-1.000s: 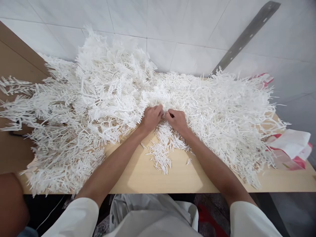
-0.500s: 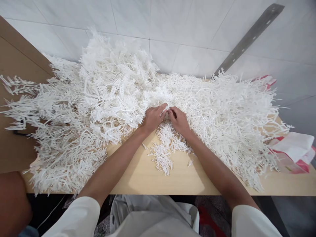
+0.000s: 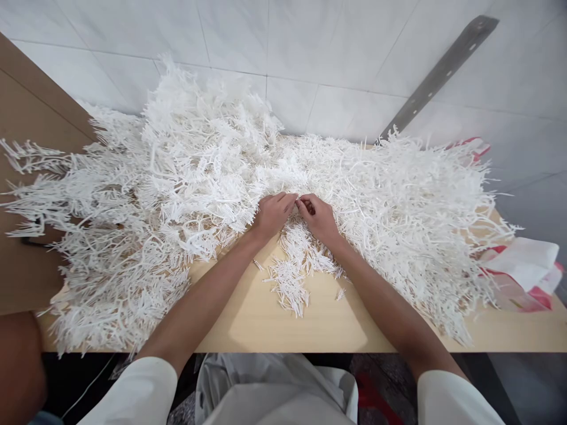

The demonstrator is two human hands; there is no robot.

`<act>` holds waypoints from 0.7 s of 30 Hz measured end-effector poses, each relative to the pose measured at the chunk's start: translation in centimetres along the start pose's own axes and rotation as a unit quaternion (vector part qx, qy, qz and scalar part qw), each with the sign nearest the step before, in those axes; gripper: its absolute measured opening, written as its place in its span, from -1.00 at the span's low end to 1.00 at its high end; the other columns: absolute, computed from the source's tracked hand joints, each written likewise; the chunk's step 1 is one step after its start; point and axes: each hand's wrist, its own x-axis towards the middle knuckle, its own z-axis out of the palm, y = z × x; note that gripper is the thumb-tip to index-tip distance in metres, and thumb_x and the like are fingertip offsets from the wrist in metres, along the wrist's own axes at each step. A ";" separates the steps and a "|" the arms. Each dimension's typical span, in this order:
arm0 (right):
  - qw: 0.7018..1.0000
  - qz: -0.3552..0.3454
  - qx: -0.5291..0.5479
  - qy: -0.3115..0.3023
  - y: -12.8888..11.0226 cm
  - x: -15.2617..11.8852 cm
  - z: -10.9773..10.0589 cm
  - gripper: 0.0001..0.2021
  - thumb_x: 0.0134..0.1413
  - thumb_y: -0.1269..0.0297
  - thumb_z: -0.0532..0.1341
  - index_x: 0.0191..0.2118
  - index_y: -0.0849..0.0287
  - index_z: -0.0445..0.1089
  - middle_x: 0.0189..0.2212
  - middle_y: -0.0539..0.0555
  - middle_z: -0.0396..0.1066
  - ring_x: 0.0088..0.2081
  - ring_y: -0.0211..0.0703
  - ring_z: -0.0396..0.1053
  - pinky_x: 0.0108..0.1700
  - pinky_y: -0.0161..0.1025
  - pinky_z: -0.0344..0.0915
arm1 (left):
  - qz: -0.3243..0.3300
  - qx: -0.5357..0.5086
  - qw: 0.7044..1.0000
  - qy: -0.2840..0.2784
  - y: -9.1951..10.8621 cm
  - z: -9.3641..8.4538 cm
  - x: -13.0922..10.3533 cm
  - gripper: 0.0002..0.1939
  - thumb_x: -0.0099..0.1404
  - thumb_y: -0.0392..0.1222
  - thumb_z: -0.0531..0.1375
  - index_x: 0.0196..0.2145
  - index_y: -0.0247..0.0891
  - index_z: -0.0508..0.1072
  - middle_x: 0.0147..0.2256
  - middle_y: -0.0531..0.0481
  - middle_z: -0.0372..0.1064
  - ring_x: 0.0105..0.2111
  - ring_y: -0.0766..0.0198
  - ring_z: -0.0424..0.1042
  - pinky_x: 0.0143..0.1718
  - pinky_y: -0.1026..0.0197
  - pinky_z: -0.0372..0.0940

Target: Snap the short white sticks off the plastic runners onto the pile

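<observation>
My left hand [image 3: 275, 213] and my right hand [image 3: 319, 216] meet at the middle of the table, fingertips pinched close together. Between them is a small bit of white plastic sprig [image 3: 297, 200], mostly covered by the fingers. Under the hands lies a small heap of short white sprigs [image 3: 290, 283], loose on the wood. To the left rises a tall pile of white, branching plastic sprigs [image 3: 199, 147], close to my left hand. A second, flatter pile of the same sprigs [image 3: 411, 218] spreads out past my right hand.
The light wooden table [image 3: 292, 330] ends just before my lap. A cardboard box [image 3: 31, 130] stands at the left, with part of another person's arm [image 3: 20, 360] below it. At right lies a pink and white bag [image 3: 522, 271]. Behind are a tiled wall and a slotted metal bar [image 3: 438, 77].
Both hands have shifted slightly, and the fingertips have come closer together. The white bit seen in my left fingers is now more hidden. The view has tilted a little; the piles look the same.
</observation>
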 end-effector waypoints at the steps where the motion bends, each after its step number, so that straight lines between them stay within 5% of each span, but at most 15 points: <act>1: 1.000 0.003 -0.004 0.002 -0.1 0.0 0.0 -0.78 0.25 0.10 0.09 -0.21 0.11 0.36 -0.42 0.01 0.42 -0.43 -0.25 0.29 -0.31 -0.24 0.22 | 0.001 0.010 1.000 -0.006 0.0 0.0 0.0 -0.76 0.41 -0.21 0.06 -0.26 -0.23 0.53 -0.44 0.02 0.51 -0.50 0.35 0.40 -0.41 0.27 0.16; 12: 0.998 -0.030 -0.046 -0.038 0.4 0.1 0.1 -0.75 0.31 0.12 0.00 -0.19 0.12 0.34 -0.30 0.08 0.46 -0.29 -0.17 0.36 -0.19 -0.21 0.23 | -0.027 0.014 0.996 -0.081 0.2 -0.7 0.2 -0.75 0.41 -0.26 0.03 -0.22 -0.18 0.53 -0.41 0.01 0.46 -0.48 0.31 0.38 -0.41 0.23 0.15; 16: 0.995 -0.004 -0.097 -0.029 0.1 0.0 0.2 -0.85 0.22 0.22 0.07 -0.34 0.12 0.30 -0.48 0.00 0.37 -0.46 -0.24 0.24 -0.36 -0.26 0.14 | -0.014 0.045 0.996 -0.075 0.3 -0.7 0.1 -0.73 0.35 -0.38 0.06 -0.21 -0.15 0.53 -0.40 0.02 0.44 -0.49 0.31 0.37 -0.41 0.22 0.12; 21: 0.992 -0.056 -0.112 -0.011 0.0 -0.1 0.1 -0.80 0.12 0.30 0.08 -0.52 0.12 0.19 -0.61 -0.07 0.22 -0.56 -0.32 0.10 -0.47 -0.30 0.02 | -0.011 0.017 0.996 -0.082 0.8 -0.8 -0.2 -0.75 0.30 -0.41 0.05 -0.33 -0.20 0.50 -0.44 0.02 0.45 -0.46 0.29 0.38 -0.38 0.22 0.14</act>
